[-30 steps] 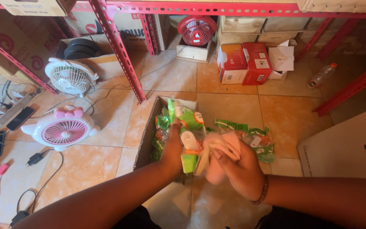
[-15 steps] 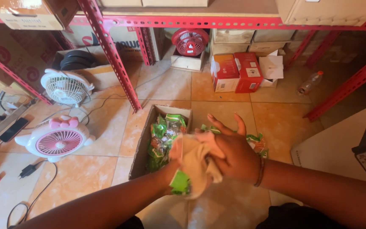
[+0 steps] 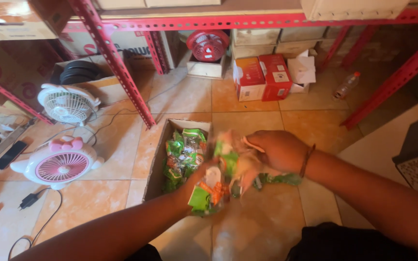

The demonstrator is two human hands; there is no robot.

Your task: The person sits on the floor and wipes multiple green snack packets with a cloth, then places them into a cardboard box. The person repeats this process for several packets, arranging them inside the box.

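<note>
Holding is shared between both hands just right of the open cardboard box (image 3: 156, 164) on the tiled floor: a bunch of small green, white and orange plastic packets (image 3: 218, 181) is gripped between them. Left hand (image 3: 197, 186) is closed under the lower end of the bunch, at the box's near right corner; right hand (image 3: 279, 151) is curled over the upper end, fingers folded down on the wrappers, further right of the box. Long axis of the bunch is seen running diagonally, from low near the box's front corner to high and away from it toward the right hand. Left hand is judged nearer the box opening; the box lies to the left of both hands. Packets are blurred, so the count and exact shape cannot be told; glossy film, green dominant, orange patch at the lower end. More packets of the same kind (image 3: 185, 152) are seen lying inside the box, and a few (image 3: 279, 179) lie on the floor to the right of it, under the right wrist. A pink and white fan (image 3: 59, 166) stands well left of the box.
</note>
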